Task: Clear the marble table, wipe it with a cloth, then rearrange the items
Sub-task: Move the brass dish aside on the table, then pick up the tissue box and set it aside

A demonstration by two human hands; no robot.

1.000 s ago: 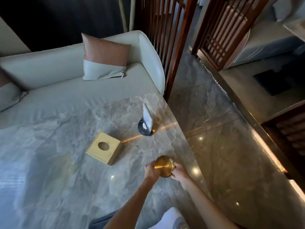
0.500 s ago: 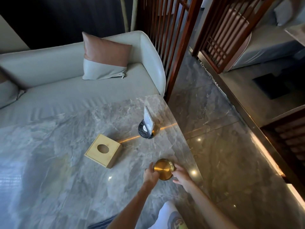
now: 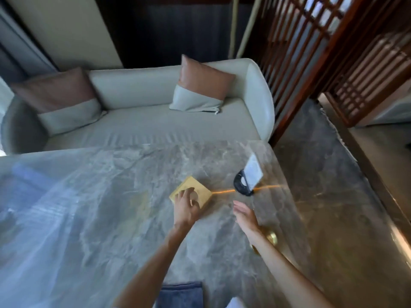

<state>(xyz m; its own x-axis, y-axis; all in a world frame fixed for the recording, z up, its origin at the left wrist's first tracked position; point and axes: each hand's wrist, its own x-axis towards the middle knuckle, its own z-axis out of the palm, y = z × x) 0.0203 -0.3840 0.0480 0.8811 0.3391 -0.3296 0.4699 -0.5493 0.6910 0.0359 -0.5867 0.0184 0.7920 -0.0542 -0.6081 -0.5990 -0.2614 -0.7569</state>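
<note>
A pale grey sofa (image 3: 155,127) with a rounded back and arms stands along the far edge of the marble tabletop (image 3: 89,218). Two cushions lean against its backrest, each brown above and light grey below: one cushion at the left end (image 3: 60,101), another toward the right arm (image 3: 200,87). Behind the sofa the wall is cream at the left (image 3: 66,30) and dark panelled in the middle (image 3: 178,30). To the right rises a reddish-brown wooden lattice screen (image 3: 311,52), daylight showing through its slats. The floor (image 3: 329,196) is glossy grey-brown stone, catching warm reflections at the right edge.
</note>
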